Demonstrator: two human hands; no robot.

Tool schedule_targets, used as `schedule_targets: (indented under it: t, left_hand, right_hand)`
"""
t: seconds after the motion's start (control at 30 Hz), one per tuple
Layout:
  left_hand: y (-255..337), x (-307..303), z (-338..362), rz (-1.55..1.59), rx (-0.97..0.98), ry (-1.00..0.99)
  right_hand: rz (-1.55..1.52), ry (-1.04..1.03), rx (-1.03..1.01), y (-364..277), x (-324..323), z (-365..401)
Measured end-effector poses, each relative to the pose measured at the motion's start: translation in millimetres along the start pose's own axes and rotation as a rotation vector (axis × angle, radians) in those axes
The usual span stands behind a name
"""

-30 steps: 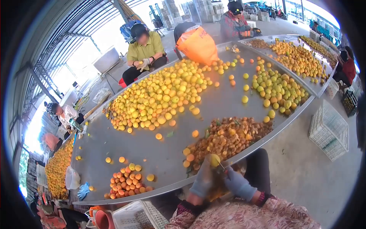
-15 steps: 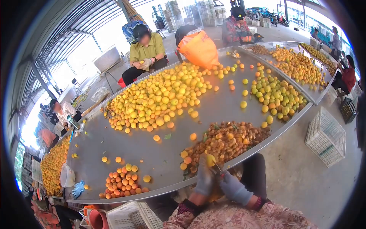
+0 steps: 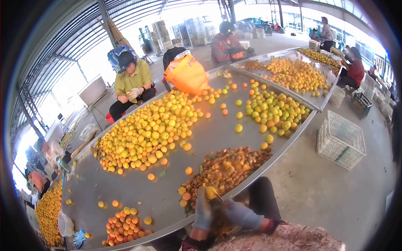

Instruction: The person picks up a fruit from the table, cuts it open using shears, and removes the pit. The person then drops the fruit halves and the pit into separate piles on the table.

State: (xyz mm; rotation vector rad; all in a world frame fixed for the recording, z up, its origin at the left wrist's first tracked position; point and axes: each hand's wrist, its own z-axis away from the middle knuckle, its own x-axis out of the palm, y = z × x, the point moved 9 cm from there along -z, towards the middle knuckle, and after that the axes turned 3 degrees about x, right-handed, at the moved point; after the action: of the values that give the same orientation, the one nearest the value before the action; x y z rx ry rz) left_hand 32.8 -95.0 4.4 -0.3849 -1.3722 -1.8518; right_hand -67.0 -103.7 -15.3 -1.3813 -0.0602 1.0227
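The yellow fruit (image 3: pixel 210 193) lies against the fingers of the left hand (image 3: pixel 203 212), which is grey-gloved and closed on it, above the near edge of the metal tabletop (image 3: pixel 121 190). The right hand (image 3: pixel 242 214), also gloved, is closed around a thin tool (image 3: pixel 220 197), whose far end meets the fruit; whether it pierces the skin cannot be determined.

Count: one fruit held, one tool, one brown heap (image 3: pixel 228 169) just beyond the hands, and three heaps of fruit: a large yellow heap (image 3: pixel 146 131), a greenish heap (image 3: pixel 276 109) and a small orange heap (image 3: pixel 123 226). Pieces within heaps overlap and cannot be counted. Three loose fruits (image 3: pixel 183 203) sit at the brown heap's left side.

The tabletop is grey with a raised rim. One orange sack (image 3: pixel 186 75) stands at its far edge, near a person in an olive shirt (image 3: pixel 140 76). One white crate (image 3: pixel 341 142) rests on the concrete floor (image 3: pixel 310 188) to the right, under a metal-framed roof (image 3: pixel 63 29).
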Motion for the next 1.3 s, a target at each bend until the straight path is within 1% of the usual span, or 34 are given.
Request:
schedule_targets:
  t: [0.03, 0.07, 0.13, 0.17, 0.2, 0.23, 0.27, 0.3, 0.33, 0.37, 0.4, 0.43, 0.47, 0.5, 0.53, 0.57, 0.6, 0.63, 0.67, 0.73, 0.77, 0.8, 0.83, 0.87, 0.9, 0.93, 0.97, 1.0, 1.07, 1.1, 1.2, 1.23, 1.27, 1.3]
  left_hand:
    - [-0.3, -12.2, -11.1, -0.009, 0.057, -0.003]
    - [-1.9, -15.8, -13.0, -0.007, 0.056, -0.005]
    - [-6.8, -8.0, -13.9, -0.064, 0.025, -0.157]
    - [-11.0, -7.0, -17.1, -0.06, 0.021, -0.158]
    - [-24.7, -8.1, -19.8, 0.061, -0.071, -0.12]
    - [-34.6, -11.4, -22.2, 0.186, -0.147, -0.075]
    - [-35.7, -17.4, -23.8, 0.205, -0.122, -0.051]
    - [-38.5, -15.2, -24.3, 0.168, -0.111, -0.123]
    - [-39.7, -13.9, -25.5, 0.13, -0.1, -0.195]
    - [-44.9, -20.8, -27.3, 0.14, -0.16, -0.188]
    - [-43.0, -23.6, -25.0, 0.153, -0.149, -0.167]
    - [-35.9, -19.3, -24.1, 0.096, -0.091, -0.204]
    - [-27.4, -13.1, -24.0, 0.037, -0.035, -0.246]
    - [1.8, 5.0, -5.8, -0.304, 0.22, -0.271]
    - [2.7, 3.6, -7.4, -0.3, 0.224, -0.262]
    - [-15.8, 3.9, -11.0, 0.036, -0.011, -0.303]
    - [-34.5, 7.5, -10.7, 0.372, -0.246, -0.335]
    - [-33.4, 2.0, -21.8, 0.32, -0.122, -0.278]
    - [-41.3, -0.1, -21.6, 0.326, -0.123, -0.275]
    - [-31.8, -8.7, -17.2, 0.225, -0.001, -0.124]
    - [-30.9, -16.7, -20.0, 0.224, -0.014, -0.109]
    - [-23.7, -28.9, -24.1, 0.015, 0.031, -0.091]
    - [-23.6, -41.3, -25.9, -0.196, 0.052, -0.076]
    - [-19.6, -30.4, -22.0, 0.023, 0.036, -0.142]
    - [-4.3, 4.4, 3.5, 0.212, 0.013, -0.223]
    - [-9.7, 9.6, 3.7, 0.327, -0.074, -0.26]
    - [-7.5, 19.1, 9.2, 0.355, -0.069, -0.39]
    - [-16.5, 16.8, 6.6, 0.362, -0.09, -0.368]
    - [-12.9, 1.0, -6.1, 0.21, 0.133, -0.172]
    - [-13.9, -3.4, -10.7, 0.126, 0.099, -0.131]
    - [-11.1, 4.2, -2.6, 0.161, 0.057, -0.147]
    - [-10.9, 6.0, 0.6, 0.192, 0.046, -0.123]
    - [-10.7, 7.9, 1.6, 0.189, 0.045, -0.12]
    - [-7.3, 8.7, 1.5, 0.15, 0.086, -0.109]
  right_hand:
    - [0.0, 0.005, 0.002, -1.3, -2.5, 1.9]
    - [-0.022, 0.003, 0.013, -12.0, -8.9, 7.5]
    - [-0.045, 0.001, 0.024, -18.8, -7.2, 8.0]
    - [-0.039, 0.041, 0.064, -10.5, -4.8, 4.2]
    - [-0.026, 0.071, 0.1, 1.9, 0.0, -0.4]
    - [-0.012, 0.049, 0.089, 75.3, 24.9, -5.4]
    - [0.105, 0.156, -0.099, 121.4, 42.7, -15.4]
    - [0.215, 0.257, -0.294, 106.1, 66.8, -58.7]
    - [0.222, 0.221, -0.316, 93.2, 62.3, -53.6]
    - [-0.11, 0.156, -0.214, 73.8, 39.0, -41.7]
    - [-0.44, 0.091, -0.092, 51.0, 17.1, -26.0]
    - [-0.423, 0.004, 0.007, 22.8, 2.6, -11.0]
    - [-0.418, -0.01, 0.009, 10.1, -5.1, -5.6]
    - [-0.483, -0.061, 0.067, 5.5, -5.8, -2.8]
    - [-0.547, -0.111, 0.126, 5.8, -1.7, -1.5]
    - [-0.545, -0.12, 0.127, 6.0, 2.8, -1.2]
    - [-0.348, -0.003, 0.101, 7.5, -1.7, -0.5]
    - [-0.146, 0.113, 0.075, 6.5, -8.1, 2.3]
    - [-0.142, 0.108, 0.078, 4.9, -5.3, 4.2]
    - [-0.093, 0.143, 0.164, 6.3, -2.6, 5.4]
    - [-0.162, 0.155, 0.086, 5.7, -1.3, 2.3]
    - [-0.235, 0.165, 0.028, 6.8, -1.2, 2.2]
    - [-0.267, 0.098, -0.019, 8.0, 1.0, -2.6]
    - [-0.187, 0.111, -0.084, 4.8, -2.7, -7.4]
    - [-0.162, 0.066, -0.03, -11.2, -12.1, -0.9]
    - [-0.166, 0.06, -0.027, -21.1, -15.6, 2.1]
    - [-0.145, 0.087, -0.02, -35.2, -22.1, 9.9]
    - [-0.154, 0.075, 0.006, -33.1, -11.0, 10.6]
    - [0.083, 0.228, 0.038, -28.2, -10.6, 9.9]
    - [0.067, 0.214, -0.013, -24.2, -6.5, 4.6]
    - [0.033, 0.165, 0.002, -26.0, -10.0, 3.1]
    - [0.027, 0.162, 0.004, -26.1, -9.8, 3.7]
    - [0.004, 0.167, -0.007, -26.7, -10.7, 4.3]
    - [-0.016, 0.171, -0.02, -27.0, -11.6, 4.8]
